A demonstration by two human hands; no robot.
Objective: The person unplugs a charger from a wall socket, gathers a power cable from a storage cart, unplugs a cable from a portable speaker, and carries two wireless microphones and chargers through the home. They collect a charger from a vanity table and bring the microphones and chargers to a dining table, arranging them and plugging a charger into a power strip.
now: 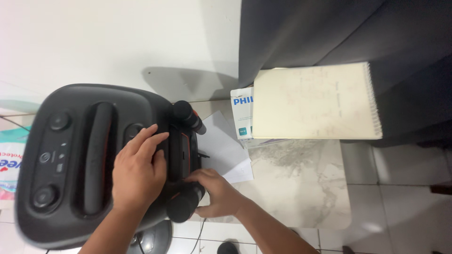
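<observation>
Both hands work at the right edge of a black speaker (80, 160) standing on the tiled floor (400, 197). Left hand (139, 171) lies flat and open on its top panel; right hand (219, 193) curls around the near microphone (184, 203). Another microphone (188, 116) rests at the far edge.

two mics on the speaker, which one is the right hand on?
The nearer microphone, at the speaker's bottom right corner: the right hand touches it. The far microphone sits untouched, clear of both hands.
</observation>
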